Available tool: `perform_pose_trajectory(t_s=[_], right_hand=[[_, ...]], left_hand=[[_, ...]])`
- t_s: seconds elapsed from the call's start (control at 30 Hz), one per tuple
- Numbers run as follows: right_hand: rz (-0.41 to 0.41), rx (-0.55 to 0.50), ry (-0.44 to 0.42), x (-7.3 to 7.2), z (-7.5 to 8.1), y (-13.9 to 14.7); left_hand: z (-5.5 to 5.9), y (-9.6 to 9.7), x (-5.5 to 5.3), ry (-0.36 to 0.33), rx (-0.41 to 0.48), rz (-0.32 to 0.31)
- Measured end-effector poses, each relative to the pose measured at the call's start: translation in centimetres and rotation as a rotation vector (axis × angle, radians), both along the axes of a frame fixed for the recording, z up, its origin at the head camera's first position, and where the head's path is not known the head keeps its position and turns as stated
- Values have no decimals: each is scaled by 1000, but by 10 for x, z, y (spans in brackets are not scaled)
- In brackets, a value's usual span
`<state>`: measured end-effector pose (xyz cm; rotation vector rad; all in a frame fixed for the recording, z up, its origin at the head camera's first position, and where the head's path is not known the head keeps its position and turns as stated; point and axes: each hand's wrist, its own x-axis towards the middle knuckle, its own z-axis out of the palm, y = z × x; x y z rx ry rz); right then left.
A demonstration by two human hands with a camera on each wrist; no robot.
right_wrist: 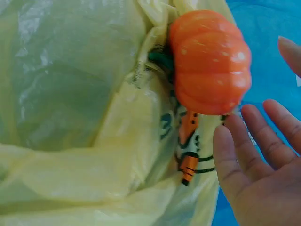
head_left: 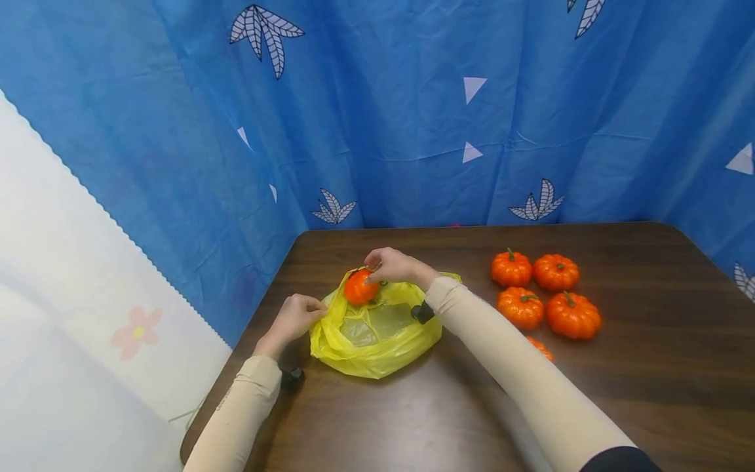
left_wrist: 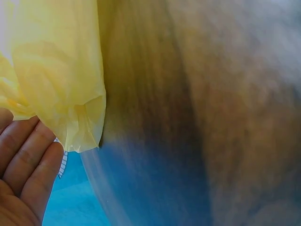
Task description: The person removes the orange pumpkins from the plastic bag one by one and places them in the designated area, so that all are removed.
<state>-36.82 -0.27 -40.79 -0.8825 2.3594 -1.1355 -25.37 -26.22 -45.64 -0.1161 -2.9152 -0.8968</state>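
A thin yellow plastic bag [head_left: 377, 357] lies on the table with its mouth spread upward. My left hand [head_left: 295, 321] pinches the left edge of its mouth; in the left wrist view the bag's film [left_wrist: 70, 80] hides part of the fingers [left_wrist: 28, 157]. An orange pumpkin [head_left: 360, 288] with a green stem is at the far left of the mouth. Close beside that pumpkin [right_wrist: 210, 63], my right hand [right_wrist: 268, 179] has its fingers loosely extended, not wrapped round it. Dark and orange print shows on the bag near the stem.
Several more small pumpkins [head_left: 520, 308] sit in a group on the brown table [head_left: 660, 341], right of the bag; my right forearm partly covers the nearest one [head_left: 541, 349]. A blue curtain [head_left: 413, 131] hangs behind the table, and a white cloth [head_left: 71, 275] is at the left.
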Motion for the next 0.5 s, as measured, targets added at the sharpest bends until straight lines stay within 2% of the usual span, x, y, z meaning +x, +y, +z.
perform_pose_trajectory(t_s=[0.17, 0.5], right_hand=[[-40, 1, -15, 0, -10, -4], [-55, -1, 0, 0, -25, -7]], left_hand=[[0, 0, 0, 2, 10, 5], [-1, -2, 0, -8, 23, 5]])
